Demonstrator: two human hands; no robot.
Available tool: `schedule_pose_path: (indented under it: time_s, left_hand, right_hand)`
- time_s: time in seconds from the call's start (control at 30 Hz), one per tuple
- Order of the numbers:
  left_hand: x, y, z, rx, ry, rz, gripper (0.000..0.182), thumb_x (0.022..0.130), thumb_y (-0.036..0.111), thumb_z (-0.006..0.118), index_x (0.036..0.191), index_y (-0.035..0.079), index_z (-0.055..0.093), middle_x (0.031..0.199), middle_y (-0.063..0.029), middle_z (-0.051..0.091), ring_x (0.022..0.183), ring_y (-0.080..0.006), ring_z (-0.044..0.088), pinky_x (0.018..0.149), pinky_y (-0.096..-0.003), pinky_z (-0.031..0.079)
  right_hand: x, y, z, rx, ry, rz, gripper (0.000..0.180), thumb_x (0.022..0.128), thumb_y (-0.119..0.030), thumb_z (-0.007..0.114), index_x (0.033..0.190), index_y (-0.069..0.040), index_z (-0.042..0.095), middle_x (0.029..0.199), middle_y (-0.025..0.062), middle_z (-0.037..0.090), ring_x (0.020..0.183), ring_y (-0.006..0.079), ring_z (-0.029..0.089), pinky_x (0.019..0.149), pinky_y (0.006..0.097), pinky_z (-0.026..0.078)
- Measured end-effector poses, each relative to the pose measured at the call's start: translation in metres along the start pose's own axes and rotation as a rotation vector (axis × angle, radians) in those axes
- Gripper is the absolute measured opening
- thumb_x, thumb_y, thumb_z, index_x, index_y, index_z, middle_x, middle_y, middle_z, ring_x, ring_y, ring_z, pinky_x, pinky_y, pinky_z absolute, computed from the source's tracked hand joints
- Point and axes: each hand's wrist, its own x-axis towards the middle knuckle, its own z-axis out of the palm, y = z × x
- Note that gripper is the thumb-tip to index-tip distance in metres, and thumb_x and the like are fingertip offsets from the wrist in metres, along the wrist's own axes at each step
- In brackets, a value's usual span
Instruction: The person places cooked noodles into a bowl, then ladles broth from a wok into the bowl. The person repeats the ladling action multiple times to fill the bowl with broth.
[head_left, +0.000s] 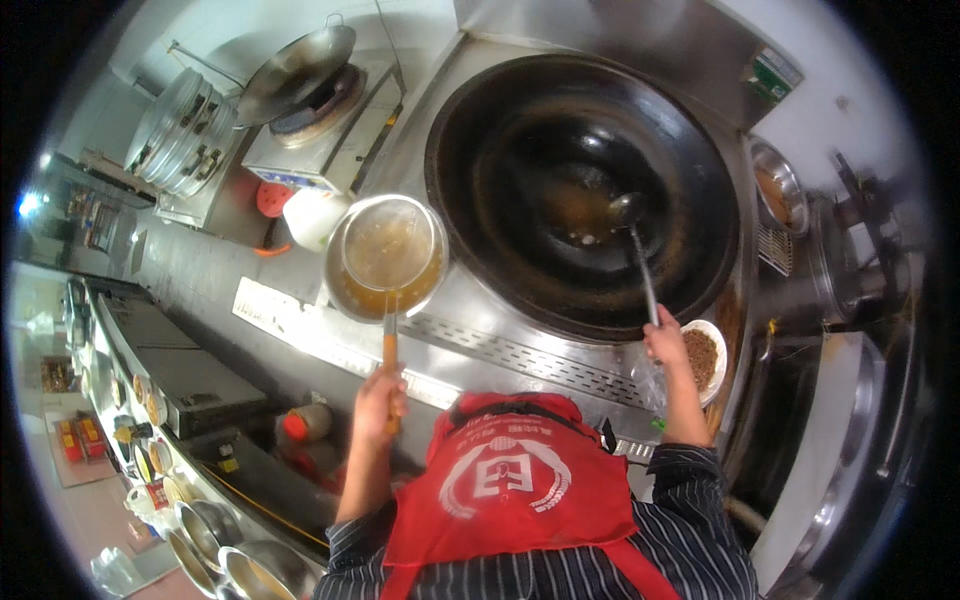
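Observation:
My left hand (380, 403) grips the wooden handle of a round fine-mesh strainer (388, 244). The strainer's mesh lies over a metal pot (337, 289) of brownish-yellow liquid. My right hand (666, 341) is closed around the handle of a metal ladle (643, 264). Its bowl rests low inside a very large black wok (510, 277), at the edge of a small pool of brown liquid (579, 206). Right beside my right wrist stands a white bowl of brown crumbly food (701, 360), partly hidden by my forearm. Clear plastic film (649, 382) lies near it.
A smaller wok (300, 75) sits on a burner at the upper left, near stacked metal steamers (184, 135). A white jug (311, 217) stands behind the pot. Slotted drain grating (517, 352) runs along the stove front. At right is a metal basin (780, 187); metal bowls (262, 574) stand lower left.

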Motion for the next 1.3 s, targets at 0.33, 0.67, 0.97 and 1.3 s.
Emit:
schedule_pose_path:
  time_s: [0.33, 0.67, 0.97, 1.3]
  left_hand:
    - [0.001, -0.003, -0.006, 0.015, -0.003, 0.012, 0.034, 0.091, 0.011, 0.057, 0.123, -0.002, 0.056, 0.078, -0.0008, 0.056, 0.056, -0.0079, 0.047, 0.046, -0.0224, 0.039]
    - [0.001, -0.005, -0.005, -0.001, -0.012, 0.014, 0.032, 0.09, 0.012, 0.058, 0.12, -0.001, 0.057, 0.078, -0.0021, 0.057, 0.056, -0.0095, 0.049, 0.047, -0.0235, 0.041]
    - [-0.002, -0.004, -0.003, 0.011, 0.009, 0.014, 0.037, 0.093, 0.015, 0.06, 0.124, -0.002, 0.054, 0.078, 0.0005, 0.054, 0.055, -0.0063, 0.044, 0.047, -0.0214, 0.036]
    - [0.001, -0.006, 0.001, 0.002, -0.002, -0.002, 0.035, 0.092, 0.013, 0.059, 0.122, -0.002, 0.054, 0.079, 0.0002, 0.055, 0.054, -0.0063, 0.044, 0.046, -0.0204, 0.035]
  right_hand:
    - [-0.01, -0.041, 0.082, 0.466, -0.302, 0.239, 0.058, 0.093, -0.004, 0.055, 0.147, -0.019, 0.041, 0.068, 0.0006, 0.049, 0.045, 0.0096, 0.041, 0.039, 0.0281, 0.035]
    - [-0.024, -0.066, 0.097, 0.579, -0.524, 0.213, 0.064, 0.091, -0.002, 0.055, 0.151, -0.014, 0.038, 0.067, 0.001, 0.049, 0.047, 0.0085, 0.042, 0.04, 0.0263, 0.034]
    - [-0.054, -0.101, 0.08, 0.547, -0.58, 0.106, 0.073, 0.089, -0.002, 0.054, 0.157, -0.021, 0.031, 0.068, -0.0009, 0.049, 0.044, 0.0064, 0.038, 0.039, 0.0238, 0.033]
    - [-0.093, -0.145, 0.041, 0.388, -0.512, 0.004, 0.072, 0.088, 0.004, 0.052, 0.155, -0.018, 0.037, 0.063, 0.0001, 0.05, 0.041, 0.008, 0.04, 0.038, 0.0249, 0.035]
